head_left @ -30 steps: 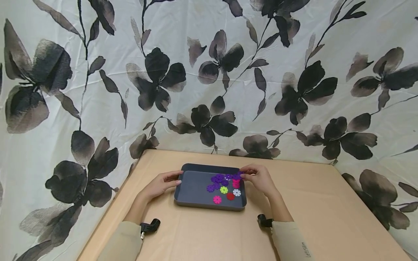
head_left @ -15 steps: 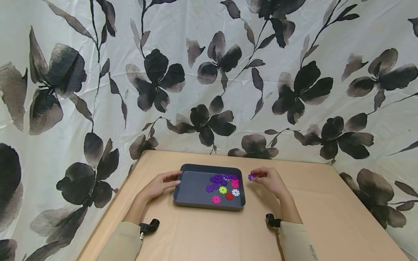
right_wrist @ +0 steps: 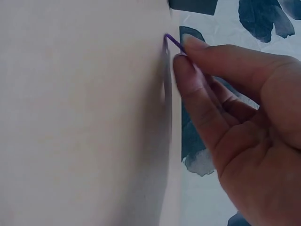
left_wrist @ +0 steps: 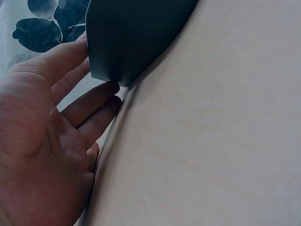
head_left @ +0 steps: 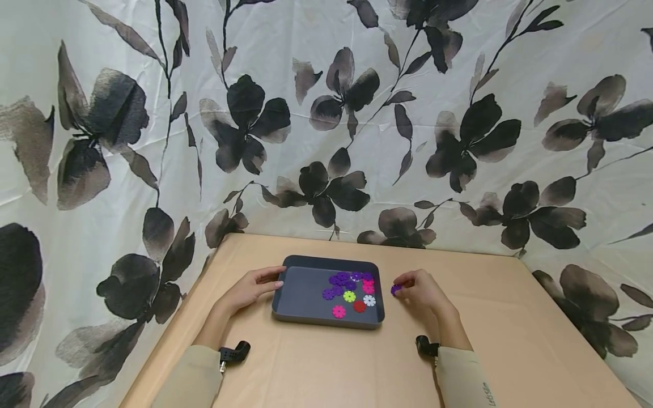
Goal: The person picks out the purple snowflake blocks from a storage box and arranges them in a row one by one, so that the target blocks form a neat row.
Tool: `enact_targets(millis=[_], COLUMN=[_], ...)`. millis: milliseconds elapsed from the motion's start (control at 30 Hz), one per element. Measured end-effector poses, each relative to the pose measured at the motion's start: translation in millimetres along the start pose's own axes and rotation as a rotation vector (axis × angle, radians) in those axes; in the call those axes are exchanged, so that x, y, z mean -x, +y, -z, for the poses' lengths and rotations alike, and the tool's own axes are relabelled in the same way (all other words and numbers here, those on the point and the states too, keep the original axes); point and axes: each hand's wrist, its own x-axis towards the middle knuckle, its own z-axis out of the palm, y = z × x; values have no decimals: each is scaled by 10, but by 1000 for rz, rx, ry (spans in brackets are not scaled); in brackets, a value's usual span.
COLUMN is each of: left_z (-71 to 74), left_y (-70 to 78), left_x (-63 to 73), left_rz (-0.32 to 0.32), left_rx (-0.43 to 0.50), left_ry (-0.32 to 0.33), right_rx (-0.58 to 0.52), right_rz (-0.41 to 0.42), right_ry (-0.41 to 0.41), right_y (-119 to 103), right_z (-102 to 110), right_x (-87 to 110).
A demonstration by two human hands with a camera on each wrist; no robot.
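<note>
A dark tray [head_left: 301, 309] sits on the tan table [head_left: 357, 362] and holds several small flower-shaped discs [head_left: 349, 290] in purple, pink, green, red and white. My left hand [head_left: 255, 288] lies open against the tray's left rim [left_wrist: 117, 52], fingers straight along it. My right hand [head_left: 420, 289] is on the table just right of the tray and pinches a purple disc [head_left: 395, 289] between thumb and fingers. In the right wrist view the purple disc [right_wrist: 174, 43] shows edge-on at my fingertips [right_wrist: 188, 52], low over the table.
A white cloth with black flowers [head_left: 326, 113] hangs behind and beside the table. Bare table surface lies in front of the tray and to its right. My beige sleeves [head_left: 189, 379] and the wrist cameras sit near the table's front edge.
My right hand lifted a purple disc out of the tray's far right corner, carried it right past the rim and lowered it toward the table. The left hand stayed on the tray.
</note>
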Motion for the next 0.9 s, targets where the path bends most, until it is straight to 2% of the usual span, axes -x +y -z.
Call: enact_targets(millis=[567,800,900], left_z=[-48,-65,-75], left_y=[1,-10,-22], left_x=[-60,-80,-83], left_rz=[0,-21,-20], left_rx=[5,-2,1], left_ry=[21,23,26], right_rx=[72,100,111], right_rz=[16,59,62], right_ry=[-30,-57,-36], right_y=[125,128,120], right_z=[30,33,32], right_x=[-123,-157,-177])
